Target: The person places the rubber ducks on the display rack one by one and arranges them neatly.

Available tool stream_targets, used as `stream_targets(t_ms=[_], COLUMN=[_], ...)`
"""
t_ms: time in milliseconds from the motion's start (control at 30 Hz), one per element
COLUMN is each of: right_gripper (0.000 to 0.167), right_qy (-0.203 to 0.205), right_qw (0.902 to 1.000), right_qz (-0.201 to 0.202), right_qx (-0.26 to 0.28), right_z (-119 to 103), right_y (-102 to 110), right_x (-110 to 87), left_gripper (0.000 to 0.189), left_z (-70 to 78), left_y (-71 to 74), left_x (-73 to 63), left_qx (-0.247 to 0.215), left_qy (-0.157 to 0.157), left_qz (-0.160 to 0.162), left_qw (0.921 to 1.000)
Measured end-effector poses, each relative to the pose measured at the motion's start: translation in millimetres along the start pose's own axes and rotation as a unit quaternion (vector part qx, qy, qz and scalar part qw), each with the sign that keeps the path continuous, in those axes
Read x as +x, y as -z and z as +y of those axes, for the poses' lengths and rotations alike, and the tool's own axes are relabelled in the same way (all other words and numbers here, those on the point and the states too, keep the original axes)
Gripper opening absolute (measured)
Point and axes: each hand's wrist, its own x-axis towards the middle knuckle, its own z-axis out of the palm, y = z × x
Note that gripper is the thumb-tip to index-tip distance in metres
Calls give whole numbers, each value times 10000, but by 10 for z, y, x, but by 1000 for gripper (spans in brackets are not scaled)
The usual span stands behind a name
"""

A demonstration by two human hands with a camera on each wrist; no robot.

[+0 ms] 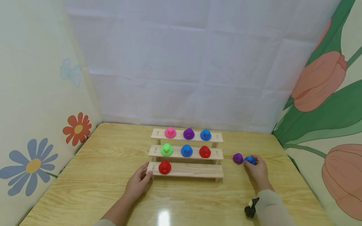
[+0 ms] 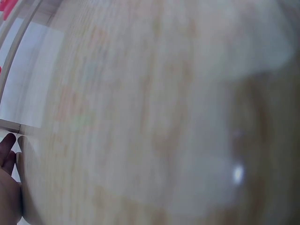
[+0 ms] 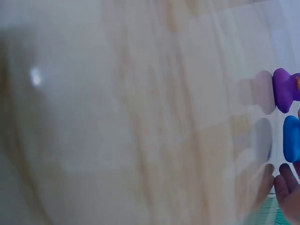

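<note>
A three-tier wooden display rack (image 1: pixel 189 169) stands on the table. My left hand (image 1: pixel 137 183) holds the left end of its lowest tier, thumb toward the front. On that tier, near the left hand, sits a red rubber duck (image 1: pixel 165 167). Off the rack to the right, my right hand (image 1: pixel 258 169) grips a blue rubber duck (image 1: pixel 249 160), its fingers partly covering it. In the right wrist view, the blue duck (image 3: pixel 291 139) is close over the table, its reflection beside it. A purple rubber duck (image 1: pixel 238 158) sits just left of the blue one.
The middle tier carries a green duck (image 1: pixel 166 150), a blue duck (image 1: pixel 186 151) and a red duck (image 1: pixel 205 152). Along the top tier are a pink duck (image 1: pixel 170 132), a purple duck (image 1: pixel 188 134) and a blue duck (image 1: pixel 205 135). A black object (image 1: pixel 250 209) lies beside the right sleeve.
</note>
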Motion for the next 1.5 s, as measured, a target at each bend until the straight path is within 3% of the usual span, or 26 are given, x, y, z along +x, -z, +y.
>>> stream_targets(t_ms=[467,1133,1500], right_gripper=[60,55,55], right_qy=[-46,448,551], right_qw=[9968,9943,9901], right_qz=[45,-162,-532], right_qx=[799,956,1180], right_z=[-134,-546,-780], right_y=[52,55,-5], right_x=[-133,-277,-418], left_gripper=[58,58,59], left_z=[-31,-49,-58], left_y=[9,0,-9], left_x=[11,24,36], left_qx=[-9,-58,2], left_qy=[105,98,101], left_qz=[-73,-100,-107], left_qw=[9999,9999,9999])
